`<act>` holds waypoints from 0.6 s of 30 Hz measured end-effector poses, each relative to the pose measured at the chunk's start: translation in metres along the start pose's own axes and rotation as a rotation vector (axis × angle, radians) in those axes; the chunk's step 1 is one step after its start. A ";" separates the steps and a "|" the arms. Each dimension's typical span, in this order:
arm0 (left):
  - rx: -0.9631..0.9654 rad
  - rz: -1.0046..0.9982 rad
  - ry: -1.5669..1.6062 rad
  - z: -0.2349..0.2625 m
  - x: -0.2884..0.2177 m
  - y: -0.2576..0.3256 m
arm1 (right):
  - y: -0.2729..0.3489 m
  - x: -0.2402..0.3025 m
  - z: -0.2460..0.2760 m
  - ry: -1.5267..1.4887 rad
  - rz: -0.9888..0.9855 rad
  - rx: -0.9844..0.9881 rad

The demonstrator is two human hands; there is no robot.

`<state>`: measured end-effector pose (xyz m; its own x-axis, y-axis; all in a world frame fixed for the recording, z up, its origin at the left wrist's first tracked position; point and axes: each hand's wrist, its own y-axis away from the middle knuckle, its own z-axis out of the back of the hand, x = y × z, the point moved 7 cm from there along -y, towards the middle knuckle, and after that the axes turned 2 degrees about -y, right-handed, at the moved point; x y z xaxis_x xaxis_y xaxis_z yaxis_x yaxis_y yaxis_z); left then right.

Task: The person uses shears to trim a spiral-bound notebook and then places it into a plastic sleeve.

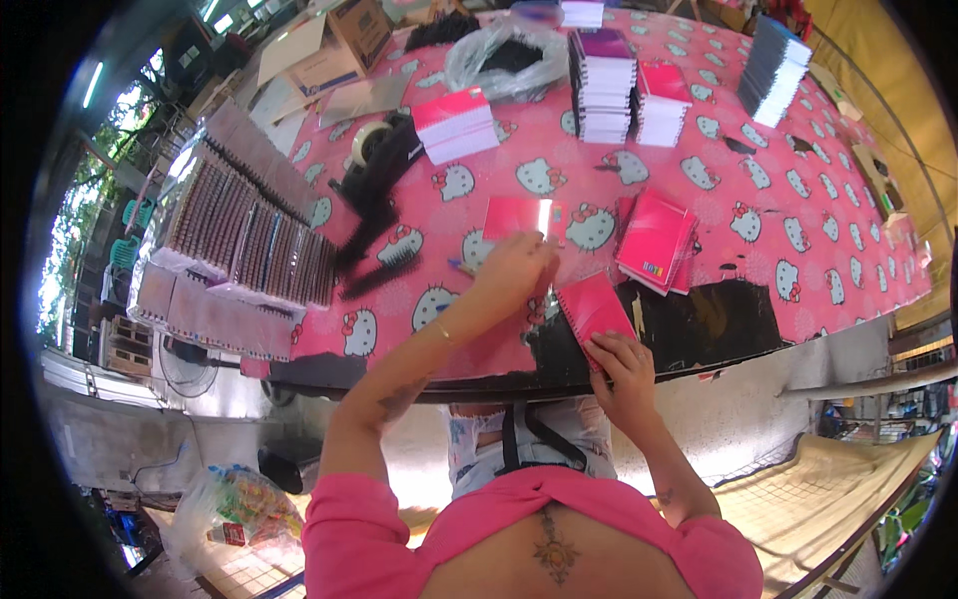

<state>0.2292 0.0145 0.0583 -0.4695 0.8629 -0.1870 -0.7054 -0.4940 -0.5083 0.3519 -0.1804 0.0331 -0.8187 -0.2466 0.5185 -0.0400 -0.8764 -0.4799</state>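
My right hand (621, 361) grips the lower end of a pink spiral notebook (596, 307), its fingers over the cover. The notebook lies at a slant near the table's front edge. My left hand (521, 265) is just left of the notebook's upper end, its fingers curled together; what they hold, if anything, is too small to make out. Beyond its fingertips lies a pink cover (511, 215) with a bright glare on it. A small pile of pink notebooks (654, 242) rests to the right. By my left wrist is a thin bluish pen-like item (461, 267).
Spiral notebooks (239, 235) in clear plastic fill the left side. Black binding coils (381, 274) lie beside a black tape dispenser (384, 150). Farther back stand notebook stacks (603, 95), a clear bag (507, 60) and a cardboard box (334, 45). The pink tablecloth (733, 270) is torn in front.
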 end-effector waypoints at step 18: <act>-0.569 0.048 -0.120 0.108 0.104 -0.172 | -0.001 0.007 0.002 0.014 0.030 -0.069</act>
<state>0.2444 0.1780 0.2173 -0.5738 0.8067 -0.1412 -0.3013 -0.3683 -0.8795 0.3474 -0.1820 0.0383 -0.8282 -0.2661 0.4933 -0.0542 -0.8379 -0.5431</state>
